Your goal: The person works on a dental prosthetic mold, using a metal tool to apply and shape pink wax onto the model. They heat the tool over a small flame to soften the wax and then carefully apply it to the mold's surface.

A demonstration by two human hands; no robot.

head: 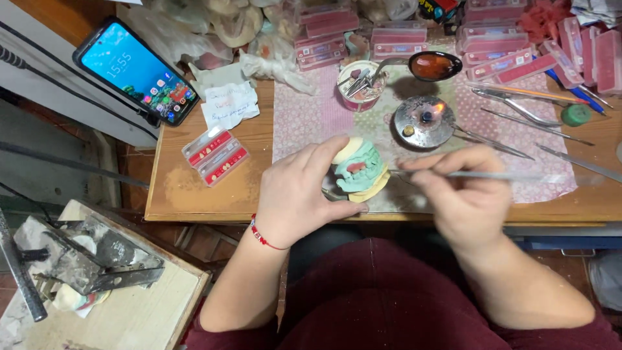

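Matt plaster dental cast (358,170); shiny metal tool (492,174); worn wooden table (194,188)

Lit blue phone screen (137,71) far left, pink boxes (518,48) behind

Right hand (463,198): motion-blurred, grip on thin metal tool (505,175) unclear. Dental model (358,170): left side hidden behind left hand (301,194). Pink boxes (602,55): cut off, upper right edge.

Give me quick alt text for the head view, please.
The left hand grips a green-and-cream plaster dental model at the edge of the wooden table, while the right hand points a thin metal tool at it.
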